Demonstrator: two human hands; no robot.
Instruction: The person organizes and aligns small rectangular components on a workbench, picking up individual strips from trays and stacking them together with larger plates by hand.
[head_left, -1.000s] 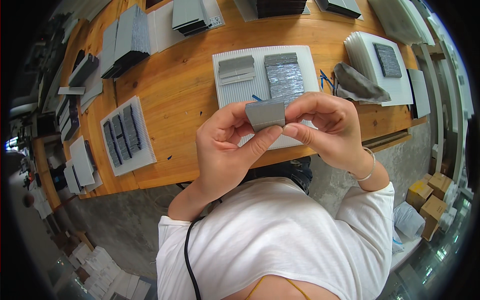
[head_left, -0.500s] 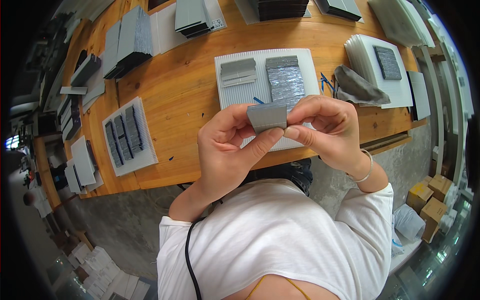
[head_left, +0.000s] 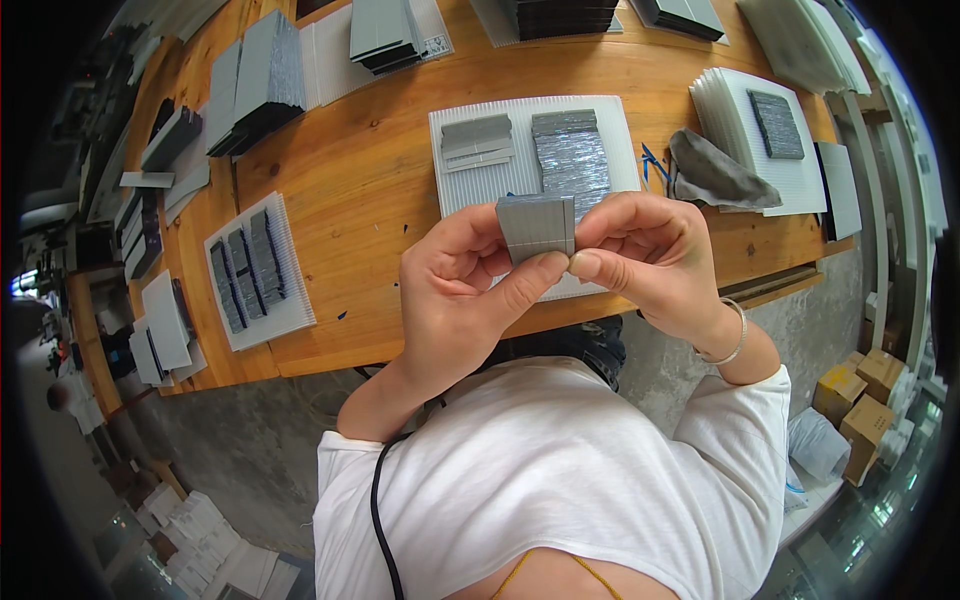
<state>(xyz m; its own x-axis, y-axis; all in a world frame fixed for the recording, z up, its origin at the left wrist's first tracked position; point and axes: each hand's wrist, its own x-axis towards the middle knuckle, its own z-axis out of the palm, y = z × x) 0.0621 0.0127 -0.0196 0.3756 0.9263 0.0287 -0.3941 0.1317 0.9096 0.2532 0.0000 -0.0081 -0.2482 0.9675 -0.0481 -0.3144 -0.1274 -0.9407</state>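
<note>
In front of my chest my left hand [head_left: 455,295] is closed round a small grey rectangular block [head_left: 537,230], which looks like a stack of thin plates. The thumb presses on its lower near face. My right hand [head_left: 655,255] pinches the block's right edge between thumb and forefinger, where a narrow strip stands out from the rest. Whether that strip is loose, I cannot tell. Behind the hands lies a white corrugated plastic sheet [head_left: 520,110]. On it are a few grey plates [head_left: 477,143] and a shiny, ridged grey stack [head_left: 570,150], partly covered by my hands.
A grey cloth [head_left: 710,175] and blue scraps [head_left: 652,163] lie to the right, beside piled corrugated sheets [head_left: 725,120] bearing another grey stack [head_left: 775,125]. At left, a white sheet [head_left: 300,310] carries grey stacks. Taller grey stacks [head_left: 265,80] stand along the wooden table's [head_left: 340,190] far side.
The grey block has turned slightly in my fingers, and a narrow strip now shows at its right edge. Both hands stay in nearly the same place, still gripping.
</note>
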